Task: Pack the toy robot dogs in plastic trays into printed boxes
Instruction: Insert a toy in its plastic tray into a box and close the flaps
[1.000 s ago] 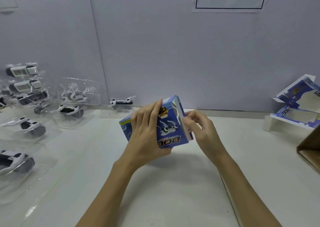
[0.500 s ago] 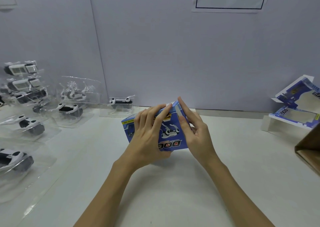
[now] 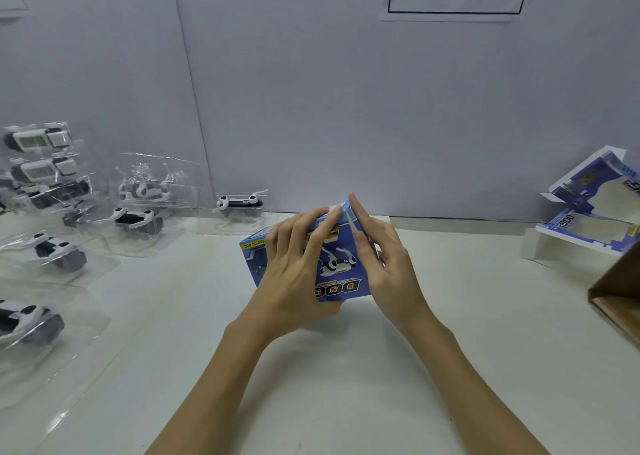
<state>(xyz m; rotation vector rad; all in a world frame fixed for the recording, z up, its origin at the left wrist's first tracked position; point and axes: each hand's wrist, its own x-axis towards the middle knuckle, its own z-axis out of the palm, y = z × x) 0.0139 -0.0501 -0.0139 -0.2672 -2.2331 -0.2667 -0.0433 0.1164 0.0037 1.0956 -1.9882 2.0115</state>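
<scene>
Both our hands are on the blue printed box (image 3: 341, 271), held just above the surface (image 3: 346, 385) in front of us. A second ago our right hand (image 3: 384, 264) was pinching the white end flap out at the box's right side; now that flap is tucked in and the hand lies flat, fingers straight, pressing the closed end. Our left hand (image 3: 294, 267) curls over the box's top and front, gripping it. We judge this box is shut and ready to set aside. To the left, several toy dogs in clear trays (image 3: 55, 253) wait on the surface, one small dog (image 3: 239, 208) standing near the wall. Two unfolded boxes (image 3: 595, 212) lie at the far right, next to a brown carton (image 3: 620, 291) at the edge. Nothing stands between us and either pile.
</scene>
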